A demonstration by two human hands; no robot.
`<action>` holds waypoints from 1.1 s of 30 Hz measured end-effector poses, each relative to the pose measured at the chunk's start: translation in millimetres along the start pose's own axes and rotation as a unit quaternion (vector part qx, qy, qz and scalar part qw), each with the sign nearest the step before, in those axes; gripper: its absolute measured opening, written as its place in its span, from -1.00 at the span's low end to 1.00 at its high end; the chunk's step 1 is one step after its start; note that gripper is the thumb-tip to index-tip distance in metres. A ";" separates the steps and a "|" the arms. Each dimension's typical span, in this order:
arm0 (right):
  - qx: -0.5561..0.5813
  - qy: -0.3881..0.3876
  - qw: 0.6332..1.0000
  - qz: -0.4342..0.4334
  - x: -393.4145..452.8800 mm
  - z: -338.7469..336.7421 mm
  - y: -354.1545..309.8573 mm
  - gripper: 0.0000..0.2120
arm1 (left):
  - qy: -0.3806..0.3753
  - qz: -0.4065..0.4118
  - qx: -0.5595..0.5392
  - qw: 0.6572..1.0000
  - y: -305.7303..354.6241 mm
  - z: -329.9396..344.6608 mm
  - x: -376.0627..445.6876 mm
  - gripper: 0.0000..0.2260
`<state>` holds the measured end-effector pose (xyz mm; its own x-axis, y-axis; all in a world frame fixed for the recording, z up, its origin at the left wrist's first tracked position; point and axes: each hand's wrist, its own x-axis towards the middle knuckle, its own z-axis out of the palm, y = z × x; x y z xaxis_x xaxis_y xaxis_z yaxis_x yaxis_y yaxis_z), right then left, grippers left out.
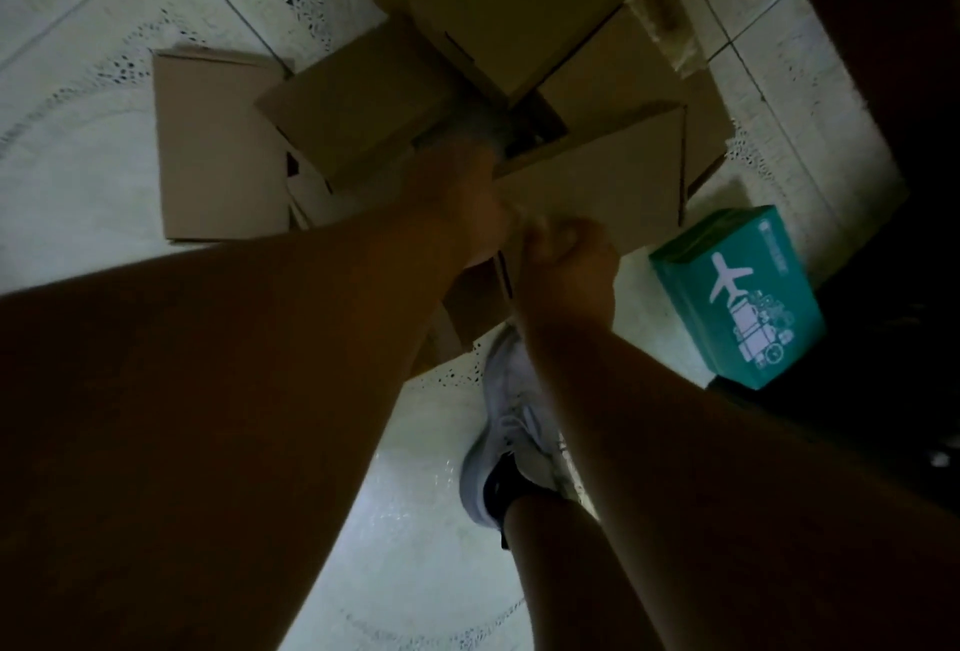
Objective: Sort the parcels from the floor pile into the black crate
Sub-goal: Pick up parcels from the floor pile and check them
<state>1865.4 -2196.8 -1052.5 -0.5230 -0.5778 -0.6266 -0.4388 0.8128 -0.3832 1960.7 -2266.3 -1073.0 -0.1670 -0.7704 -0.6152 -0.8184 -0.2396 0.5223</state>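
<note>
A dim tiled floor [93,5] carried the cardboard pile. Both hands gripped one flat box [597,182] at its near edge, left hand [462,203] and right hand [569,265] with fingers curled on it. Pickup seemed underway; next, lifting it clear toward the crate, unseen here.

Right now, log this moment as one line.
left hand: grips brown parcel | right hand: grips it | teal parcel: on floor
</note>
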 end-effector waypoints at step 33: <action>0.059 -0.324 0.943 -0.044 -396.6 -14.4 -173.0 -0.75 | 0.229 -0.266 -0.542 0.764 -142.7 -259.1 -419.7 -0.65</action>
<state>2138.2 -2109.3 -727.9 0.0843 -0.5072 -0.8577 -0.3547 0.7891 -0.5015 2290.0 -2061.9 -736.3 0.4433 -0.4611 -0.7687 0.2727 -0.7476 0.6057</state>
